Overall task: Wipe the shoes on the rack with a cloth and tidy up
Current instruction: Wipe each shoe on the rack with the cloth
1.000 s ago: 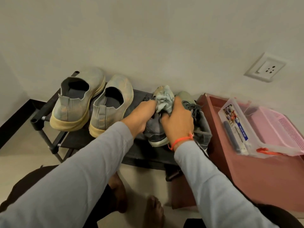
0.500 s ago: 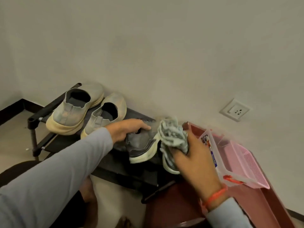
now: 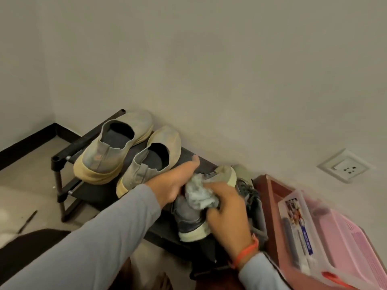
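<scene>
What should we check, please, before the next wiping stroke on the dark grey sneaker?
1. Cloth gripped by the right hand: ok.
2. Cloth touching the grey sneaker: ok.
3. Left hand steadying the sneaker: ok, resting on it.
4. Sneaker on the rack: ok.
5. Second grey sneaker wiped: cannot tell.
6. Beige slip-ons clean: not ok, look smudged.

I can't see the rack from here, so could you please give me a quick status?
Right hand grips cloth on grey sneaker. Left hand steadies that sneaker. Beige pair untouched on rack. Nothing in the way.
</scene>
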